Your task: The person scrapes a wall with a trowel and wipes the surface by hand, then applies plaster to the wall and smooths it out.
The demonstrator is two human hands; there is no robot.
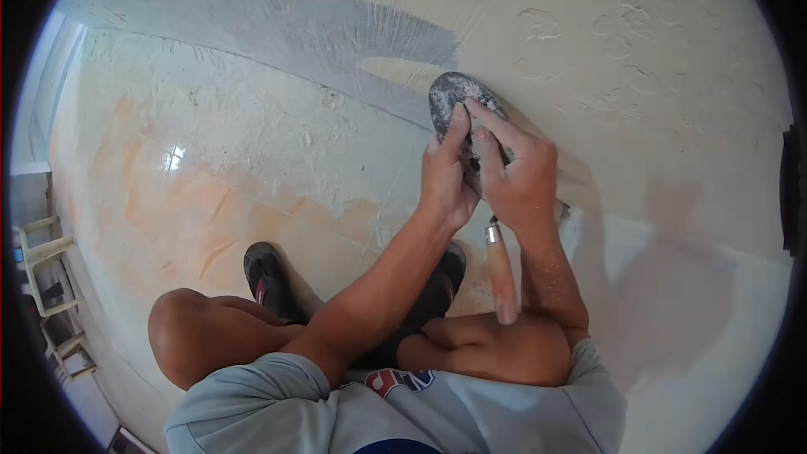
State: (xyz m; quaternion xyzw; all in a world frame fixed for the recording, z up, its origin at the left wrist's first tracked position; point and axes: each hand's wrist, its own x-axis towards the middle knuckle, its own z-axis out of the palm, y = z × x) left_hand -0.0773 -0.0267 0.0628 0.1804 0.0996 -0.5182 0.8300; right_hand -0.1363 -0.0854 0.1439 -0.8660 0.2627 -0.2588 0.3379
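Observation:
A dark oval disc (454,92), smeared with whitish powder, is held up in front of the wall. My left hand (450,172) grips it from the left and below, thumb lying on its face. Over its right side is my right hand (513,160), forefinger extended onto the disc and the other fingers bent. Below my right hand hangs a tool's wooden handle (502,277) with a metal collar; what joins it above is hidden by the hands. Whitish dust covers the fingers of both hands.
A pale wall (630,76) with a grey patch (319,29) and raised marks rises ahead. The dusty tiled floor (218,193) spreads to the left. My knees and dark shoes (269,273) are below. A wooden ladder-like frame (50,248) is at the far left.

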